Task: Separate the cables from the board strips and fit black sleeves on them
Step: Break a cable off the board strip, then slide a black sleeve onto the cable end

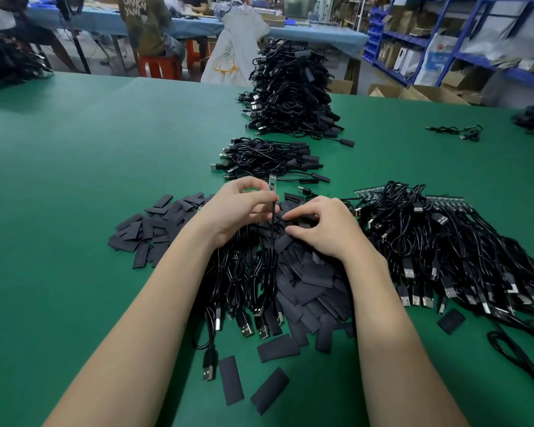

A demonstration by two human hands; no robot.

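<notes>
My left hand pinches a thin black cable just below its small circuit board, which stands upright above the fingers. My right hand reaches into the heap of flat black sleeves, thumb and forefinger curled close over one; whether it grips it I cannot tell. Under both hands lies a bunch of loose cables with USB plugs. To the right, a large bundle of cables hangs from green board strips.
More sleeves are scattered left of my hands, with a few near the front. Finished sleeved cables lie in a small pile and a tall stack farther back. A stray cable lies far right on the green table.
</notes>
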